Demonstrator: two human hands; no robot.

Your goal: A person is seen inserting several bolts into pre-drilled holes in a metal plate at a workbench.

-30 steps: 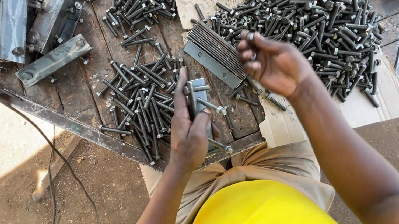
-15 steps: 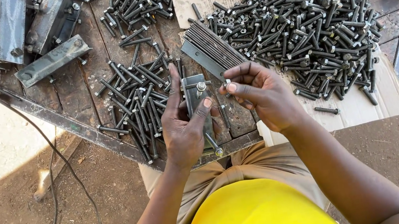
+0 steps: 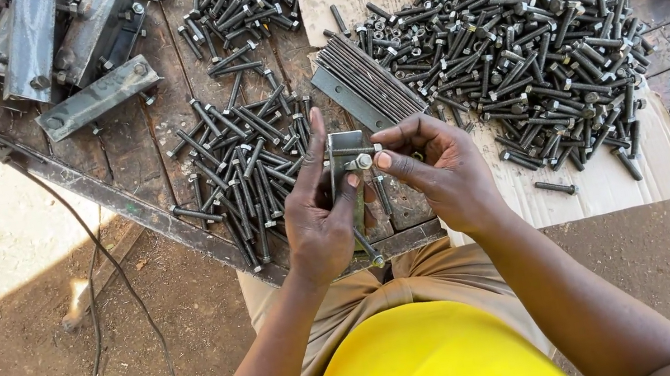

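The left hand (image 3: 320, 218) comes up from the near edge with its forearm angled in from the lower left. The fingers curl round a small grey metal bracket (image 3: 346, 161), thumb pressed on its near face, index finger pointing straight up along its left side. A second bolt (image 3: 366, 247) hangs below that palm.

The right hand (image 3: 437, 168) reaches in from the lower right, wrist bent, thumb and fingertips pinched on the head of a bolt (image 3: 363, 160) set in the bracket.

Both hands hover over the near edge of the wooden table (image 3: 163, 149), between the loose bolts (image 3: 242, 154) at left and the big bolt heap (image 3: 525, 44) on cardboard (image 3: 618, 179) at right. A stack of flat plates (image 3: 368, 86) lies just beyond the bracket.
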